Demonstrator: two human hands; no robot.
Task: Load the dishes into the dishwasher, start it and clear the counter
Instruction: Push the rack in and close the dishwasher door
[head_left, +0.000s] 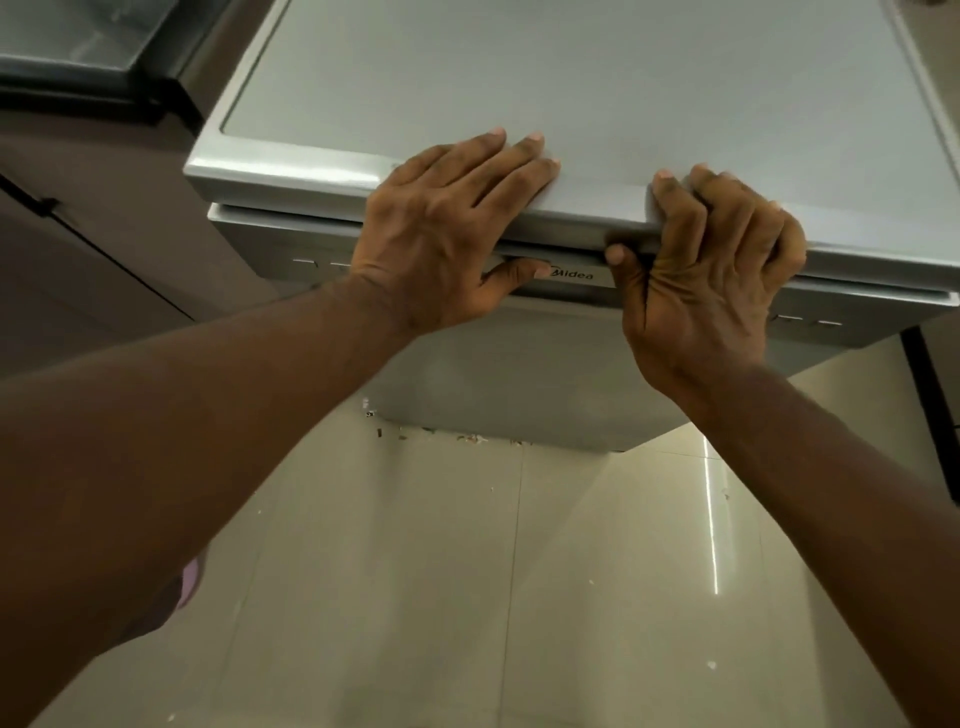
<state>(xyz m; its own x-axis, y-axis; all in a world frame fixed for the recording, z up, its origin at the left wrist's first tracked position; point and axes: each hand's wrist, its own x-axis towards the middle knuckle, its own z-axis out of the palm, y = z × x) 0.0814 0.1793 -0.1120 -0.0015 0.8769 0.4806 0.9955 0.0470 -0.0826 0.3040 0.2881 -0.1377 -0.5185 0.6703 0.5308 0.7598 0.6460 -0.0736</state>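
A silver dishwasher (571, 78) fills the upper view, seen from above, with its door (519, 374) closed. My left hand (447, 228) lies on the front edge of its top, fingers straight and flat, thumb tucked under the lip beside the brand logo (574, 274). My right hand (711, 275) grips the same front edge further right, its fingers curled over the top and its thumb pressed under the lip at the door's handle recess. No dishes are in view.
Brown cabinet fronts (104, 260) stand to the left of the dishwasher, with a dark appliance (78, 52) at the top left. Glossy beige floor tiles (467, 571) lie below, with small crumbs (467, 439) at the dishwasher's base.
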